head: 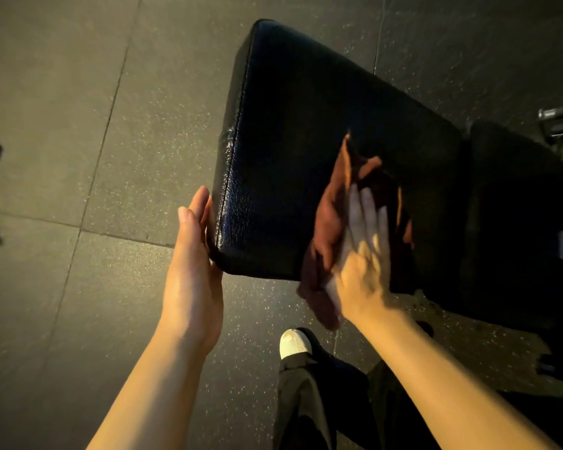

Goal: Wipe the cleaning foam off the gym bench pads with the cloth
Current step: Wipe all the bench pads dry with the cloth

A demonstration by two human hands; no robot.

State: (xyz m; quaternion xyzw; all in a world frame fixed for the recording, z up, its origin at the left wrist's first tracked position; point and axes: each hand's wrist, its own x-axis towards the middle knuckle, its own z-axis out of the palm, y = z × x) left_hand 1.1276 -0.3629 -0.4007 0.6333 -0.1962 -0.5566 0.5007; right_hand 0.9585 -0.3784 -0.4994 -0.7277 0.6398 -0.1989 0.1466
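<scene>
While the right hand [359, 254] lies flat, fingers straight and together, a brown cloth [333, 219] is pressed under it against the top of the large black bench pad [293, 131]. No grip is closed on the cloth; it is only held down by the palm and fingers, with one end hanging off the pad's near edge and a crumpled corner standing up beyond the fingertips. The left hand [194, 264] is seen open, fingers straight, laid against the pad's near left corner and side wall, holding nothing. A glossy, wet-looking sheen is noted along the pad's left side; foam cannot be made out in the dim light. A second, smaller black pad [514, 203] is seen just beside the first, to the right. A white shoe [294, 344] and dark trousers [309, 401] are visible on the speckled rubber floor [78, 125] below.
</scene>
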